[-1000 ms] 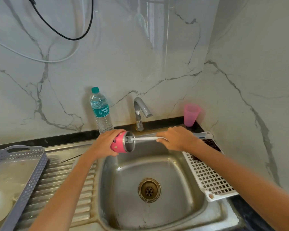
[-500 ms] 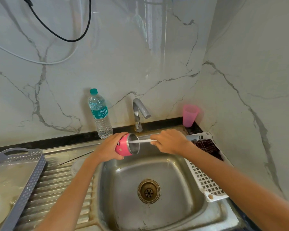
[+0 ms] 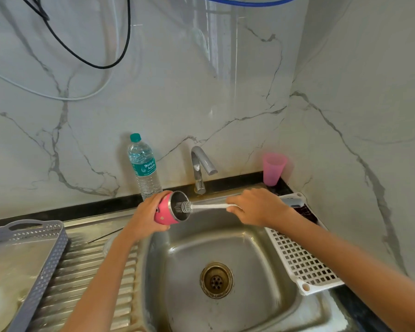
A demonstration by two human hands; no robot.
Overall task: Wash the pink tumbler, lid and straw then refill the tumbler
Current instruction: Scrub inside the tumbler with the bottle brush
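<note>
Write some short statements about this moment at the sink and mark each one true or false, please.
1. The left hand holds the pink tumbler on its side. True.
2. The right hand holds a brush whose bristles are at the tumbler's mouth. True.
3. Water runs from the tap. False: no stream shows below its spout.
4. The water bottle stands right of the tap. False: it stands left of it.
5. The pink cup lies tipped over. False: it stands upright by the wall, right of the tap.
</note>
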